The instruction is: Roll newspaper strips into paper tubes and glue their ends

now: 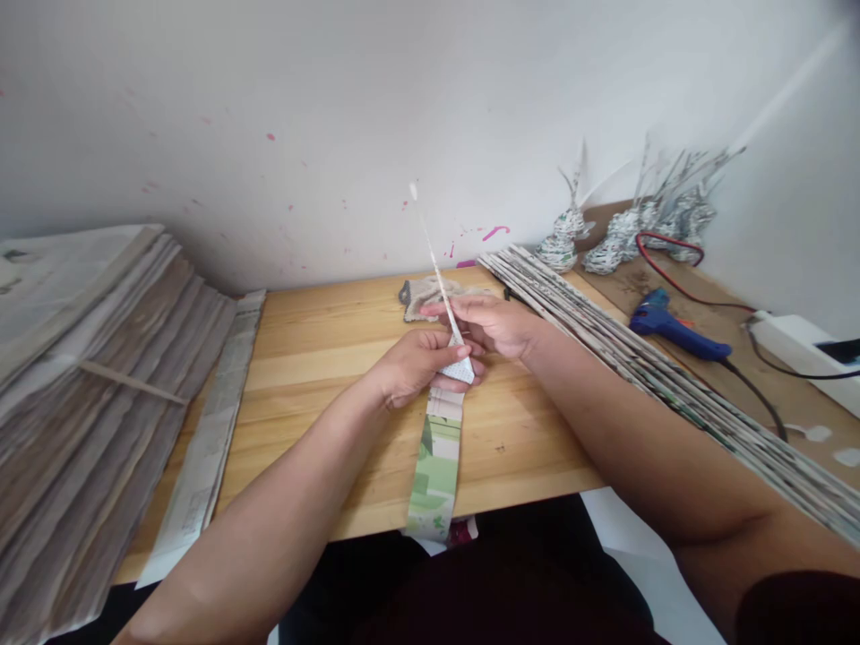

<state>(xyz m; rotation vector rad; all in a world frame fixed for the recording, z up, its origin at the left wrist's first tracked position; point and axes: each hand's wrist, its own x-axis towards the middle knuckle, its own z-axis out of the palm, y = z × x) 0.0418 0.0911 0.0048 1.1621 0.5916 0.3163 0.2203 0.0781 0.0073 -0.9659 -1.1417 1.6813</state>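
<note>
A strip of printed newspaper (436,466) hangs toward me over the table's front edge, its far end rolled into a thin paper tube (436,264) that points up and away. My left hand (420,363) pinches the folded part where strip and tube meet, thumb on top. Around the lower part of the tube, my right hand (494,327) has its fingers closed, just beyond the left. Some of its fingertips are hidden behind the paper. A greyish knitted glove or cloth (420,294) lies just behind the hands.
Tall newspaper stacks (127,430) and flat paper strips (221,421) lie at left. Many finished paper tubes (605,349) run along the right. Beyond them are a blue glue gun (678,331), a white power strip (806,349) and woven paper figures (561,242) by the wall.
</note>
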